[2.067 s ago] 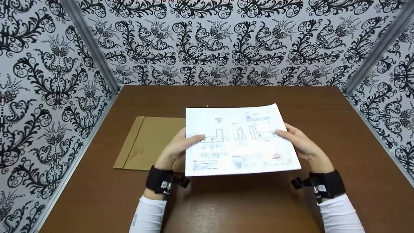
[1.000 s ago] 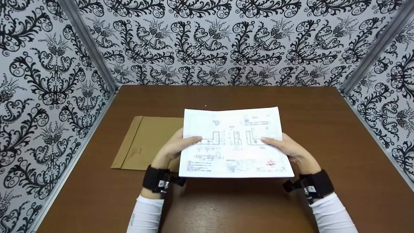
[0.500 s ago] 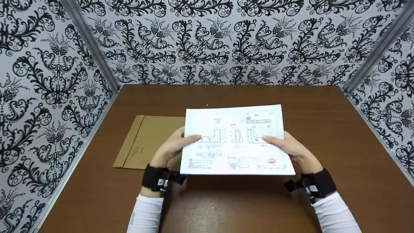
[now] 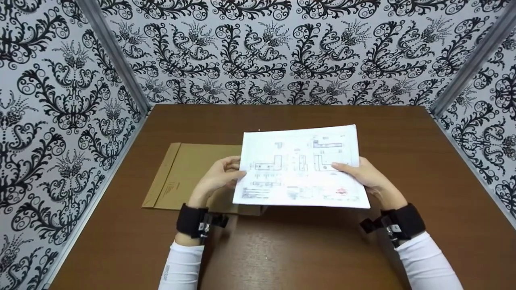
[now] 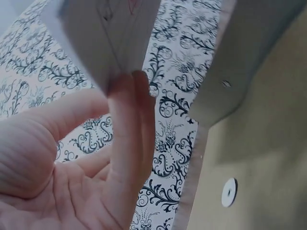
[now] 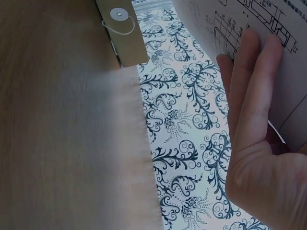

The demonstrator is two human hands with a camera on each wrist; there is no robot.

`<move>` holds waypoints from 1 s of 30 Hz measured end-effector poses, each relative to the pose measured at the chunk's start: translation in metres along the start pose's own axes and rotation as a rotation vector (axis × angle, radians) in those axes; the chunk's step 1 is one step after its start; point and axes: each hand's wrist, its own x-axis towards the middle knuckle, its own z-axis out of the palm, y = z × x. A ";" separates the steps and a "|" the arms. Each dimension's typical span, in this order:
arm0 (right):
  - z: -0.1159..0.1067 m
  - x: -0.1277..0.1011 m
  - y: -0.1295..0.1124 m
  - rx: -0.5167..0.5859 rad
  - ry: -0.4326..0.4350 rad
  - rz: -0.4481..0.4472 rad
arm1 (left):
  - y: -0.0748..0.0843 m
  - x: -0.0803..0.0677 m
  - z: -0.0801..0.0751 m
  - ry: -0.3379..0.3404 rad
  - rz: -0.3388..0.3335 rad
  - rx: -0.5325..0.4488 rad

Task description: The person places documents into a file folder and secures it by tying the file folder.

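Note:
White sheets of paper (image 4: pixel 302 191), printed with technical drawings and a red mark, are held up above the table by both hands. My left hand (image 4: pixel 217 177) pinches them at the left edge, with the thumb tip at the margin. In the left wrist view, fingertips of the left hand (image 5: pixel 122 139) meet the paper's edge. My right hand (image 4: pixel 373 179) grips the right side, its thumb over the drawings. Fingers of the right hand (image 6: pixel 254 96) spread against the printed underside in the right wrist view. A brown envelope (image 4: pixel 189 173) lies left, partly covered by the left hand and papers.
The brown wooden table (image 4: pixel 322 253) reaches back to a wall with black floral pattern (image 4: pixel 282 52). On the envelope are a white round button (image 5: pixel 229 192) and a button with string (image 6: pixel 119 14). Grey posts (image 4: pixel 115 56) stand at the back corners.
The papers have shifted right and slightly away, and their right side is raised. My left thumb has slid from the drawings back to the left margin. More of the envelope's right end shows.

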 end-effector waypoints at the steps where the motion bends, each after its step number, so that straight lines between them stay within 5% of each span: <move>1: -0.001 0.001 0.000 -0.008 0.009 0.004 | -0.001 0.000 0.001 0.009 0.004 0.015; 20: -0.029 -0.001 -0.002 -0.222 0.053 0.103 | -0.014 0.010 0.042 0.118 0.085 0.337; 30: -0.040 -0.004 -0.003 -0.253 0.044 0.118 | -0.021 0.014 0.058 0.104 0.141 0.394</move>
